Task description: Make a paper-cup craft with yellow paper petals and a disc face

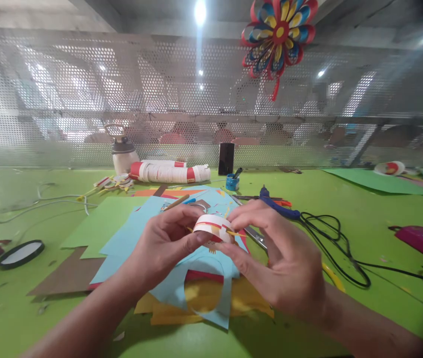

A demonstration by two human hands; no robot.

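Note:
Between my two hands is a short white and red ring [213,222] that looks cut from a paper cup. My left hand [166,237] pinches its left side, thumb in front and fingers behind. On the other side my right hand [280,248] closes thumb and fingers on the ring's right edge. A thin yellow strip [236,233] sticks out there by the right fingertips. Below the ring lies light blue paper [176,288] with a round hole cut in it. Scissors [256,236] lie partly hidden behind my right hand.
A blue glue gun [278,205] with a black cable [340,243] lies right. Stacked paper cups [172,173], a spray bottle [123,154], a phone [226,159] and a blue jar [232,182] stand or lie at the back. A round black-rimmed disc [21,254] is left.

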